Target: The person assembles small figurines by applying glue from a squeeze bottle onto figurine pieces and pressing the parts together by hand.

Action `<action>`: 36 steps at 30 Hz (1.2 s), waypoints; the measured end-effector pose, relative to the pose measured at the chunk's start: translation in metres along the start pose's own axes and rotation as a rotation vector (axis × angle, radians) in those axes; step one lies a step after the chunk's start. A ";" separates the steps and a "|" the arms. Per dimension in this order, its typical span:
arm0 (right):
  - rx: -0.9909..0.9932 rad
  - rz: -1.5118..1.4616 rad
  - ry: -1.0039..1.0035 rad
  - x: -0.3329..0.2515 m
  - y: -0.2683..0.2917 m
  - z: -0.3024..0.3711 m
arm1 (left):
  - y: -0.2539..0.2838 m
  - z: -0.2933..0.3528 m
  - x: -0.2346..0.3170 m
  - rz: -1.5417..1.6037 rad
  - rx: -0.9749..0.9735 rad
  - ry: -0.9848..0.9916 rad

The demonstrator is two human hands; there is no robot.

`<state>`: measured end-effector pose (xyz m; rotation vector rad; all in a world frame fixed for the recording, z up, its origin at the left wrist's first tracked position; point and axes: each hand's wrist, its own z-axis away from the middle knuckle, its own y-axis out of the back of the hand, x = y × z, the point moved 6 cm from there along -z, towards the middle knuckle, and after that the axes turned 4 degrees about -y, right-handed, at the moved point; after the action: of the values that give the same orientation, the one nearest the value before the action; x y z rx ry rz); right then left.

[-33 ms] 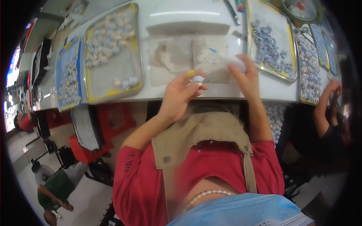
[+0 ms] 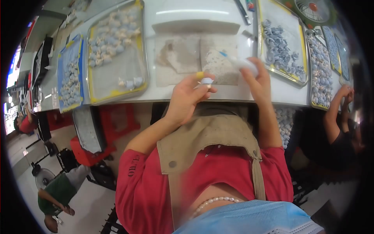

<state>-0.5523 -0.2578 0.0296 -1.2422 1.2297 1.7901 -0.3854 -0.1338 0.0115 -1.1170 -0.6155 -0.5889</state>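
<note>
In the head view, dark lettering runs along the left sleeve [image 2: 134, 165] of a red shirt. The white table [image 2: 191, 21] carries a stained sheet [image 2: 177, 58], between a tray [image 2: 113, 76] of blue-and-cream pieces and a tray [image 2: 274, 11] of curled blue ones; a fan [image 2: 309, 7] stands beyond the latter. On the floor side, a person in green [image 2: 60, 191] appears at lower left, and a co-worker's hands [image 2: 346, 91] meet at far right. The right hand [image 2: 259, 80] has its fingers wrapped round a white bottle [image 2: 246, 66], its long axis slanting up and leftward, blue tip over the sheet. The left hand [image 2: 187, 97] pinches a small piece [image 2: 207, 81] (pale blue above, cream below) near the sheet's front edge, a yellow band [image 2: 200, 74] round one finger.
</note>
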 end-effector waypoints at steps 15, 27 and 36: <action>0.017 0.187 0.264 -0.046 0.005 0.045 | 0.013 0.001 -0.005 -0.184 0.005 -0.056; 0.052 0.444 0.449 -0.078 -0.017 0.038 | 0.023 0.000 -0.001 -0.223 0.024 -0.059; 0.047 0.472 0.458 -0.076 -0.015 0.035 | 0.020 -0.001 0.000 -0.237 0.005 -0.053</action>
<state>-0.5248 -0.2187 0.0996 -1.4761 1.9446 1.8278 -0.3709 -0.1283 -0.0011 -1.0645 -0.8014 -0.7621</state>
